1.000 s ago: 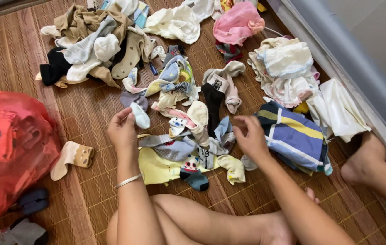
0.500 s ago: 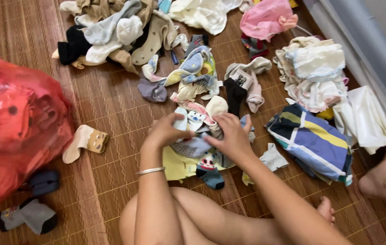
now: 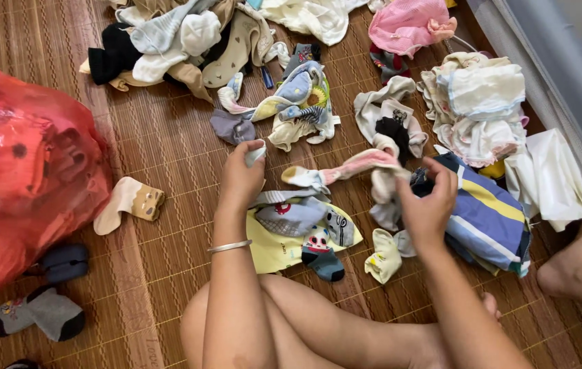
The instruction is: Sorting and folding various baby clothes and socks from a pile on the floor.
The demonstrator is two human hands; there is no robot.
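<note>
My left hand [image 3: 242,179] is closed around a small pale sock [image 3: 257,154], lifted just above the heap of small socks in front of my knees. My right hand [image 3: 429,201] pinches a dark sock [image 3: 419,182] beside a pink and white sock [image 3: 346,169] that stretches between the two hands. Below them lie a yellow garment [image 3: 274,249] with grey patterned socks [image 3: 291,217] and a teal-toed sock [image 3: 320,254] on it. A pale yellow sock [image 3: 383,256] lies under my right wrist. A silver bangle [image 3: 229,246] sits on my left forearm.
A full red plastic bag [image 3: 21,171] stands at left, with a beige sock [image 3: 127,200] and dark socks [image 3: 45,311] near it. Folded blue striped cloth [image 3: 493,215], white folded clothes [image 3: 482,109] and a pink item [image 3: 411,24] lie at right. Another clothes pile [image 3: 168,41] is at top. A foot [image 3: 575,270] rests at right.
Both hands met over the sock heap, then moved apart. My left hand now holds a pale sock and my right a dark one. The view has shifted slightly.
</note>
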